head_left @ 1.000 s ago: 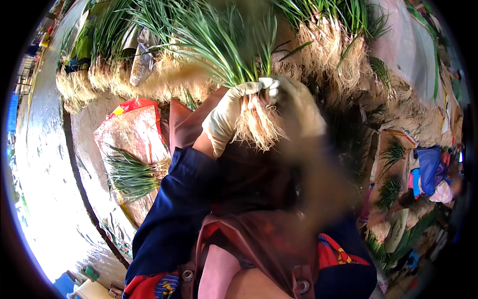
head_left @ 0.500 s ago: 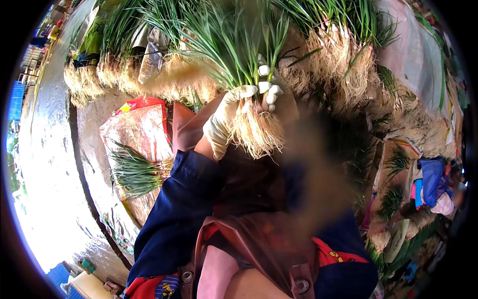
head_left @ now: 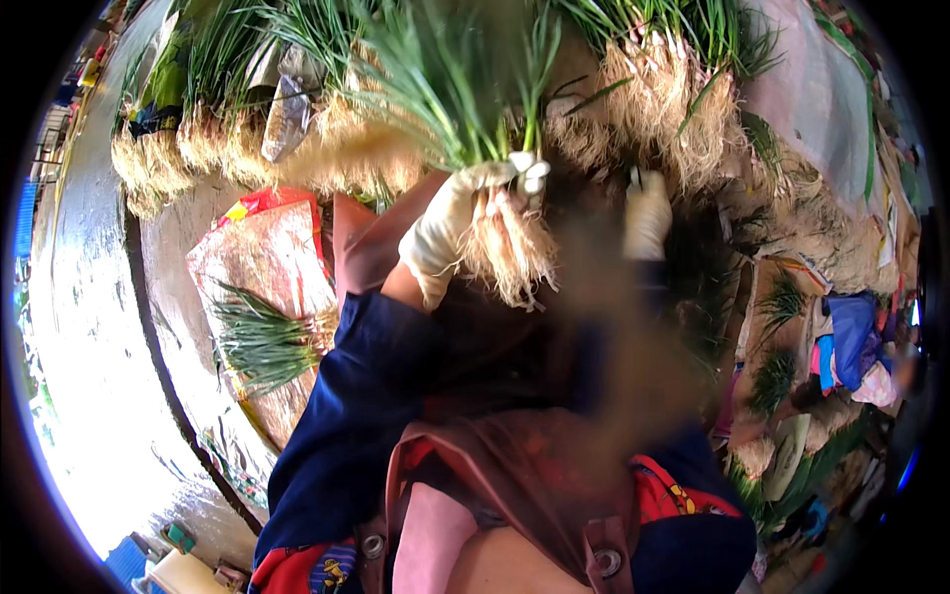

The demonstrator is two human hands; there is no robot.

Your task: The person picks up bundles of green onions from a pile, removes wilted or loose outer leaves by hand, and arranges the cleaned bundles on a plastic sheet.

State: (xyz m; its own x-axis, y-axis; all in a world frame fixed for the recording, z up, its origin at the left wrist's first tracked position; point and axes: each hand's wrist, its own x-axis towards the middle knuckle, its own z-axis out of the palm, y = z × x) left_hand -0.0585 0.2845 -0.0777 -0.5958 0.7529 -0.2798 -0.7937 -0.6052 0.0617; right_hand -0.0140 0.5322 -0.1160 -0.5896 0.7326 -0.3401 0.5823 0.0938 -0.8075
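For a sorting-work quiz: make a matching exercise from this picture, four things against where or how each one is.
Things:
1. left hand
2. right hand
3. loose bunch of scallions
4. blue cloth

Places or states:
A. lying on a red-edged sack
B. at the far right, beside the heaps
C. gloved, gripping a bunch of scallions above its roots
D. gloved, free of that bunch, near the rooty pile

Pairs: 1-C, 2-D, 3-A, 4-B

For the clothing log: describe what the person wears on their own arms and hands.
Both hands wear pale cream gloves, close-fitting and smudged with dirt: the left hand and the right hand. The left forearm carries a dark navy long sleeve, loose and creased, ending short of the glove's cuff. The right arm is mostly lost in blur, so its sleeve cannot be told.
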